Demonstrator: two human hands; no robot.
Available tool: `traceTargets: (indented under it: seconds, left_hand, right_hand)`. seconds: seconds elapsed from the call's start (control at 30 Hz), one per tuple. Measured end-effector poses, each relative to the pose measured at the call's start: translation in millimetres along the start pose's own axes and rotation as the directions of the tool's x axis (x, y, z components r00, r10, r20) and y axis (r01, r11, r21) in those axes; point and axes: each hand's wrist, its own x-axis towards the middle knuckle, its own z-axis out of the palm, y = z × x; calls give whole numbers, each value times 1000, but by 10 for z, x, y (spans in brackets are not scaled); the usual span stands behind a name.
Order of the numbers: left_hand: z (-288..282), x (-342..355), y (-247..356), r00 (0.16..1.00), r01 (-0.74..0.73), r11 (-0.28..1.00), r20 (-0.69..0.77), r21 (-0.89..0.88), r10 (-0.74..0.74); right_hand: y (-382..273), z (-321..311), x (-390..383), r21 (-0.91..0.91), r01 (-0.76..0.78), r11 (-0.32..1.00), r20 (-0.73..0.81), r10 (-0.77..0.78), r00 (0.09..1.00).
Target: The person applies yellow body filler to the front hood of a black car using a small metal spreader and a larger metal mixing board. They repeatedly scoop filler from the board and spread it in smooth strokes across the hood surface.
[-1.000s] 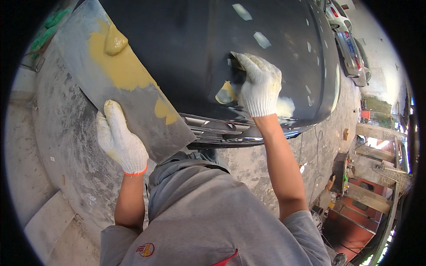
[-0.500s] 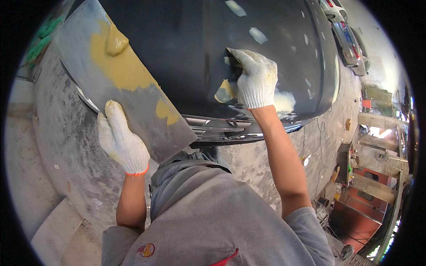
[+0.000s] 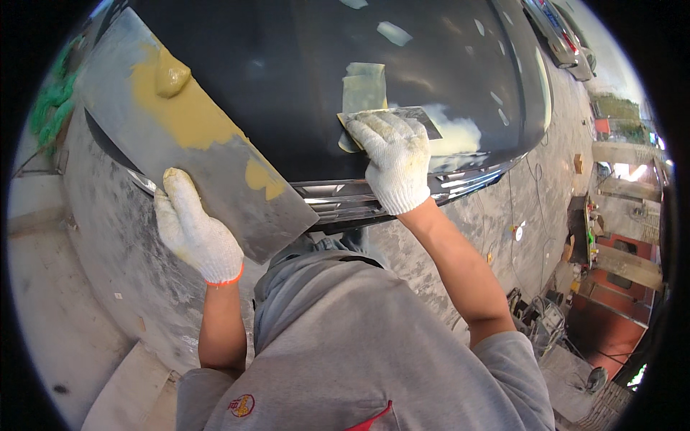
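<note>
My gloved left hand point(image 3: 194, 226) grips the edge of a long grey board point(image 3: 273, 219) that carries yellow putty and a thicker mound of it point(image 3: 171, 80). In my gloved right hand point(image 3: 395, 161) is a thin metal spreader point(image 3: 424, 126), held flat against the dark car hood point(image 3: 273, 93) near its front edge. A pale greenish-yellow streak of filler point(image 3: 363, 86) lies just beyond the spreader. Several lighter filler patches dot the hood, with a larger pale area point(image 3: 463, 140) right of my hand.
The car's grille point(image 3: 338, 197) is just in front of my body, above a mottled concrete floor. Parked cars point(image 3: 560, 43) stand at the upper right. Green material point(image 3: 54, 104) lies at the far left. Cables, machinery point(image 3: 539, 323) and an orange-red structure point(image 3: 604, 330) are at the lower right.
My right hand has moved down toward the hood's front edge, turning the spreader crosswise. The small yellow patch there is now a longer, paler streak. My left hand still grips the board.
</note>
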Motion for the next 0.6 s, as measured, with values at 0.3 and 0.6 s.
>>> traceTargets:
  seconds: [0.3,0.6]
  left_hand:
    - [25,-19,-48,999,0,999,40,38,-2]
    - [53,-28,-22,998,-38,991,52,127,32]
  right_hand:
    - [-117,-42,-371,39,-8,999,22,7,1000]
    - [-274,-141,-554,26,-57,998,63,55,997]
